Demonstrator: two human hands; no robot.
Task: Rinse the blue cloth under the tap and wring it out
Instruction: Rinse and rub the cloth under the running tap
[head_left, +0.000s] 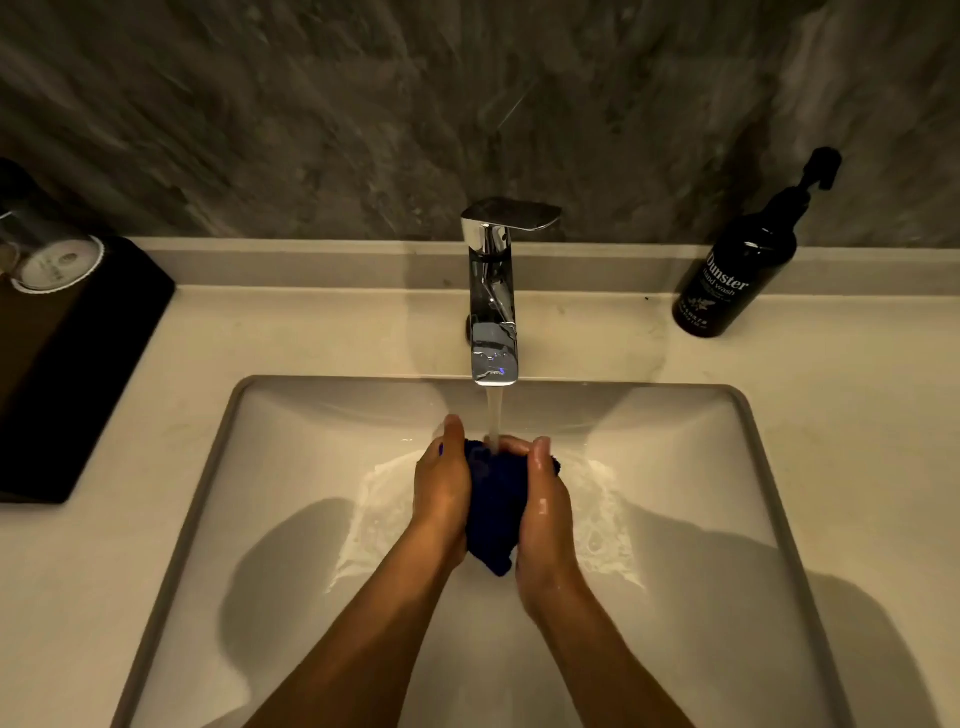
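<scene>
Blue cloth (493, 499), dark and bunched into a wad, sits at the centre of the view, pressed between two bare hands over a pale sink (675, 467). At twelve o'clock from the cloth stands a chrome tap (491, 291), and its stream of water (493, 415) falls straight onto the top of the wad. The left hand (441, 488) cups the cloth from nine o'clock, its fingers (453, 431) wrapped round the far side. The right hand (545, 509) closes on it from three o'clock, thumb up and wet, with a fringe of cloth showing past its fingers. Both hands are clenched on the cloth. Water fans out foamy white across the basin at nine and three o'clock of the hands.

A black soap bottle (737, 280) stands on the beige desk (857, 389) at two o'clock. At ten o'clock a black tray (78, 374) holds a capped glass (47, 254).

As a judgement, the rinsing step is under way: the cloth looks soaked and the tap runs. Wringing seems yet to be done, since no twist shows in the cloth, and the tap would need closing.
</scene>
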